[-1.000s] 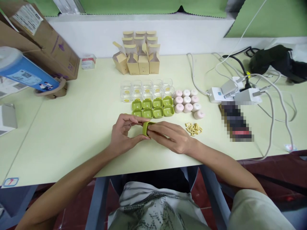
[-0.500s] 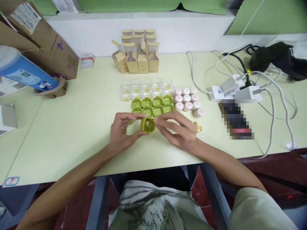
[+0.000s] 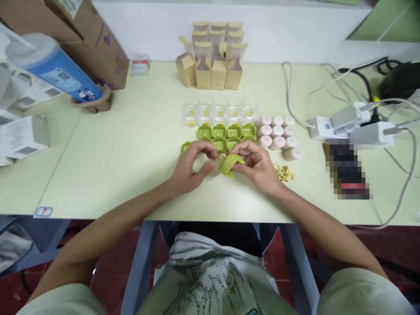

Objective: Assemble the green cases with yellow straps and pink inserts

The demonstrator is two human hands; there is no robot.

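My right hand (image 3: 257,164) pinches a small green plastic cup (image 3: 232,162), tipped on its side with its outer wall toward me. A small pale yellow piece (image 3: 222,155) shows at the cup's left end. Just left of it is my left hand (image 3: 193,168), its thumb and forefinger curved and apart with nothing clear between them. Behind my hands stand rows of similar green cups (image 3: 219,131), partly covered by my fingers. To the right of my right hand lies a pile of pale yellow rings (image 3: 285,173).
Clear plastic covers (image 3: 220,112) stand behind the green cups. Pink and white rounded pieces (image 3: 278,131) are grouped to their right. Open cardboard boxes (image 3: 218,72) stand by the wall. A power strip (image 3: 324,128) with cables and a blurred phone-like object (image 3: 348,168) lie right; a blue canister (image 3: 62,70) stands left.
The green cup has passed from my left hand to my right and turned from facing me onto its side. My left fingers have come off it. The camera view has shifted.
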